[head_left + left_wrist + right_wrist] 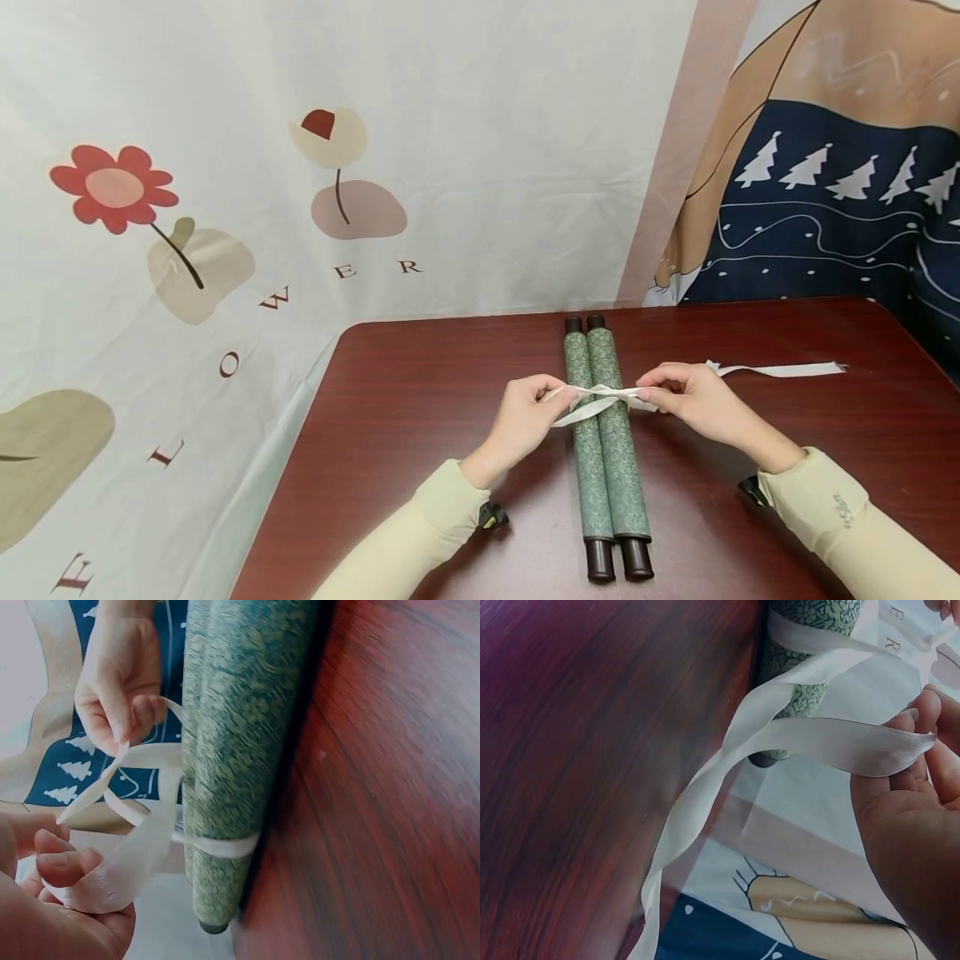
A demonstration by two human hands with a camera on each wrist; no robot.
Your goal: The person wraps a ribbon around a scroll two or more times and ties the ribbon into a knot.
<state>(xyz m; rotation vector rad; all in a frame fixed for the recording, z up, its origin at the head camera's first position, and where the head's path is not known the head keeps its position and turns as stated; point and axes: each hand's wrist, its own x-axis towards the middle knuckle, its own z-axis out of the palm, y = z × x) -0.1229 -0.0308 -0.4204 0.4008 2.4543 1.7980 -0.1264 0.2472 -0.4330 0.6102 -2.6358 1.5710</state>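
Two rolled scrolls, a left one (588, 467) and a right one (624, 467), lie side by side, covered in green patterned cloth with dark end knobs. A white ribbon (592, 409) crosses over them near their far half, and a band of it wraps round the roll in both wrist views. My left hand (525, 418) pinches the ribbon between thumb and fingers just left of the scrolls. On the other side, my right hand (701, 404) pinches another part. Between the hands the ribbon crosses itself in a loose loop (146, 847).
A long ribbon tail (795, 370) trails to the right over the dark red tabletop (420, 400). Behind the table hangs a pale cloth (510, 150) with printed flowers and letters. A navy cloth with white trees (825, 225) hangs at the right.
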